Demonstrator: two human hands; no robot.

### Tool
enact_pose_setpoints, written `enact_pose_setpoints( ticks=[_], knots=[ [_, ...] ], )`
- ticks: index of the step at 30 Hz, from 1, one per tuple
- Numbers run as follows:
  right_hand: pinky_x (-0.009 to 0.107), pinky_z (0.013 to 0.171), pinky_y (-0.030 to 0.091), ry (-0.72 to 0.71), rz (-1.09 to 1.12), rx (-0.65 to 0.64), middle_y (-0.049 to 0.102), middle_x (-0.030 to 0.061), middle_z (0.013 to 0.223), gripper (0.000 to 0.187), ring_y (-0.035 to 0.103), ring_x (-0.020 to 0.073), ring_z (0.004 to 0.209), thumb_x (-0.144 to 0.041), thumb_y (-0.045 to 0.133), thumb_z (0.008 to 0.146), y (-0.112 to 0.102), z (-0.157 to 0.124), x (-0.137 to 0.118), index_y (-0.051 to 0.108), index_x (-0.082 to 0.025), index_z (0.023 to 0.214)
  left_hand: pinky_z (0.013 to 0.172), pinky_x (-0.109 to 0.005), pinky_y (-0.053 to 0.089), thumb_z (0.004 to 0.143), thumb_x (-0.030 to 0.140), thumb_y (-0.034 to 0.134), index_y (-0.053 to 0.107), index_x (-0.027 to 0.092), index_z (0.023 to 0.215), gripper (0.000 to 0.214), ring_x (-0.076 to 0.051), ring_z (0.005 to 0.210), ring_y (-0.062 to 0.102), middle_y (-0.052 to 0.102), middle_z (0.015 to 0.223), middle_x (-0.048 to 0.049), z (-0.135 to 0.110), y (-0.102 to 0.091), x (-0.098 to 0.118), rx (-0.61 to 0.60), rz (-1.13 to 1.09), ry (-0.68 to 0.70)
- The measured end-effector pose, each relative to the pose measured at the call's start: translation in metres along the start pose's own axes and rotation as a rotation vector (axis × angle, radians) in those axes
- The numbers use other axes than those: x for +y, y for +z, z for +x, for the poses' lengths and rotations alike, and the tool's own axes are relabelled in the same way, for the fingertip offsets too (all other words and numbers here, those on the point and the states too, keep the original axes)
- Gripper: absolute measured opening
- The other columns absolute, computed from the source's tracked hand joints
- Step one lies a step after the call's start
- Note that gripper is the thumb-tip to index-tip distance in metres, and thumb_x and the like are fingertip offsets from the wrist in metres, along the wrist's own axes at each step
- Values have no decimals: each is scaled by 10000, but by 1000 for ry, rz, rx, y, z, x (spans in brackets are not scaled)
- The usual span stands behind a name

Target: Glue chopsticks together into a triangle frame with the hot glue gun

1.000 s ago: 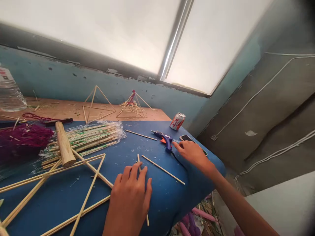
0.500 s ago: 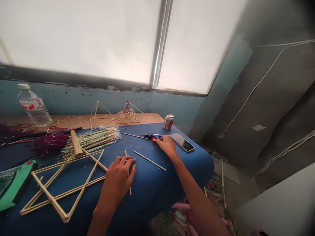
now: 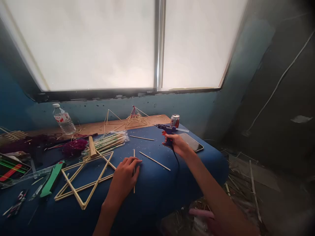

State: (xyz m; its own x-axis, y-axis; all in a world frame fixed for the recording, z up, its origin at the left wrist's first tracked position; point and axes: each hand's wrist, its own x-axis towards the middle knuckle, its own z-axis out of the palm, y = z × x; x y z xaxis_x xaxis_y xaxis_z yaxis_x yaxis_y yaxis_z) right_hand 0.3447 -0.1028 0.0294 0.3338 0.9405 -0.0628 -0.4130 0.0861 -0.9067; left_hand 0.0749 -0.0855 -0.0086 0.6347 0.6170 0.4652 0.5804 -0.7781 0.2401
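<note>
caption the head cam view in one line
Right hand holds a glue gun, left hand rests on a thin bamboo stick on a blue table

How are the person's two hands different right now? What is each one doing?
The right hand grips a blue hot glue gun, while the left hand holds no tool and sits low over a thin wooden stick. The right hand is beside a phone; the left hand is nearer a bamboo frame. Both hands are bare and over the blue-covered table.

Stick frame [image 3: 98,180] left of phone [image 3: 191,142], can [image 3: 175,120] behind
</note>
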Motion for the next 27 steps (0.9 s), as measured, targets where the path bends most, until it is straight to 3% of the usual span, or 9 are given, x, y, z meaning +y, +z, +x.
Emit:
enact_pose_setpoints(
  ticks=[2,6,8,11,15,22,27],
  knots=[
    [300,726,588,23,-67,-39,551,-11,680,54,548,104,629,-161,668,790,-7,-3,-2,624,-138,814,923,-376,517,975,195,417,654,222,1132,285,-191,1051,617,649,1160,-46,1,2,-1,-5,-16,4],
    [345,749,585,31,-205,-140,573,-23,759,318,582,121,687,-295,779,754,-13,-12,-5,645,-161,1009,905,-393,526,968,215,441,658,215,1116,262,-212,1042,627,639,1183,-65,3,6,-2,-5,6,18],
    [338,704,565,24,-298,-227,603,-13,811,384,582,117,657,-376,804,743,-13,-15,-7,623,-172,1013,900,-396,532,967,227,453,661,213,1115,256,-220,1054,625,645,1178,-68,5,8,-2,2,17,13],
    [254,581,458,63,-470,-349,547,-39,653,382,488,83,560,-421,812,737,-11,-15,-10,616,-149,921,897,-379,543,972,230,449,659,206,1127,262,-210,1057,627,664,1140,-66,6,9,-2,16,1,-11],
    [244,518,376,89,-657,-418,453,-76,533,442,420,81,496,-466,762,776,-3,-3,-10,646,-140,1053,932,-355,545,974,221,448,666,210,1130,268,-193,1081,632,679,1133,-61,4,10,0,53,-30,-35],
    [220,467,326,83,-930,-524,496,-54,592,340,403,69,487,-489,743,749,20,33,2,624,-178,816,986,-413,539,948,217,493,672,203,1151,271,-227,1187,596,640,1282,-75,4,13,-4,54,92,-71],
    [229,498,363,1,-1034,-534,531,-23,651,333,458,102,559,-500,708,779,11,42,8,628,-180,828,992,-388,545,939,209,499,668,221,1204,316,-212,1187,588,669,1252,-52,4,11,-7,13,28,-71]
  ],
)
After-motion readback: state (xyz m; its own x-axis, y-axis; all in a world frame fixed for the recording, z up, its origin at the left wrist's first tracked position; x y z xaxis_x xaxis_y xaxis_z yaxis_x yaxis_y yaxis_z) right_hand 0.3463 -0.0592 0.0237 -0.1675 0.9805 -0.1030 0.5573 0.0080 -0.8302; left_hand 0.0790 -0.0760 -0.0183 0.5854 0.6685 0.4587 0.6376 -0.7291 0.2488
